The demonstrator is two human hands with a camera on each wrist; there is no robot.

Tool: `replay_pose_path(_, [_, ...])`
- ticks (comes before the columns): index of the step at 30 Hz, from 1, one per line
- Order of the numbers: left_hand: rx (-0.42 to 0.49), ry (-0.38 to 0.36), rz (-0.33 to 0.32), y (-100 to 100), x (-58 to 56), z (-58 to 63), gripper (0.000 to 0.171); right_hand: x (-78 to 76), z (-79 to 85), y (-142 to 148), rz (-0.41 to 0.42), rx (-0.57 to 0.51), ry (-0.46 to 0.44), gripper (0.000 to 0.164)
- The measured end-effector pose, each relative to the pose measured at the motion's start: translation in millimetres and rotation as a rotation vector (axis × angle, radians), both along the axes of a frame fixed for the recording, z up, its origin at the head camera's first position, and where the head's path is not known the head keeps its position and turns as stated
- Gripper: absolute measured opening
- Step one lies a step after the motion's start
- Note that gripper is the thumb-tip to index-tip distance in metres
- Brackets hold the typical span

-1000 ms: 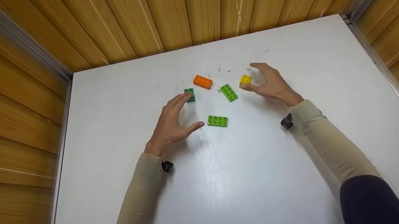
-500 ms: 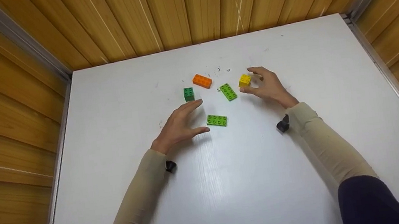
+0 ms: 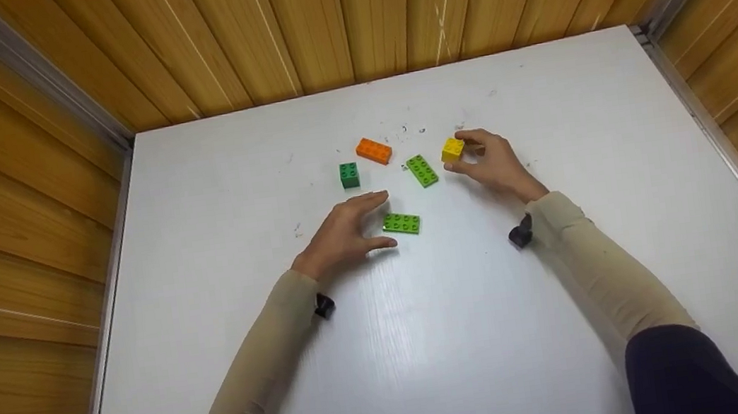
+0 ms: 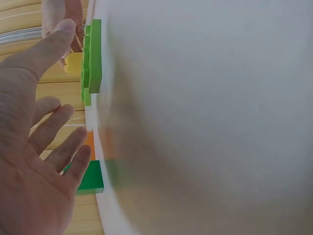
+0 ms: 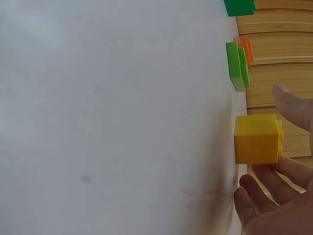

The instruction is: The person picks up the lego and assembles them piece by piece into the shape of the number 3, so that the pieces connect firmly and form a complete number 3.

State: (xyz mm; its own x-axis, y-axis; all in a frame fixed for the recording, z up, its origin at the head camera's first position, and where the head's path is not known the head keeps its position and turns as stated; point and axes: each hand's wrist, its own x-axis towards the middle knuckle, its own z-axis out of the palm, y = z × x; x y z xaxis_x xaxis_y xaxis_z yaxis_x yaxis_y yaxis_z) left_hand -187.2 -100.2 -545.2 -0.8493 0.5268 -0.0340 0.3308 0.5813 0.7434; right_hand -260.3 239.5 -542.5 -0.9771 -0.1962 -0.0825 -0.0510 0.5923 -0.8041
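Note:
My left hand (image 3: pixel 342 234) is spread at the left end of the near lime-green toy brick (image 3: pixel 402 223), thumb on the near side and fingers on the far side, its palm facing the brick. In the left wrist view that flat lime brick (image 4: pixel 95 56) lies beyond the thumb. The right hand (image 3: pixel 494 159) is around a yellow square toy brick (image 3: pixel 453 149). From the right wrist, its fingers (image 5: pixel 266 181) come right at one side of the yellow brick (image 5: pixel 257 139), while a gap separates the thumb (image 5: pixel 293 105) from the opposite side.
A second lime-green brick (image 3: pixel 422 171) lies left of the yellow one. Behind it is an orange brick (image 3: pixel 374 151), and a dark green brick (image 3: pixel 349 175) stands farther left. Wood-patterned walls (image 3: pixel 316 21) rise behind and beside the white table (image 3: pixel 394 346).
The left hand has moved nearer and rightward, off the dark green brick to the near lime one. The right hand's thumb and fingers have drawn closer together around the yellow brick.

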Motion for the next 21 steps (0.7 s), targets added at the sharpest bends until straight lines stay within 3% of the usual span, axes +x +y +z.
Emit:
replay_pose_path(14, [-0.060,-0.004,-0.012,7.0,-6.7,-3.5,0.065,0.1,-0.1,-3.4,-0.050,-0.041,-0.051,0.067])
replay_pose_path(21, [-0.139,0.084,-0.037,10.1,-9.3,-3.9,0.054,-2.2,-1.9,-3.3,-0.043,-0.069,-0.052,0.061])
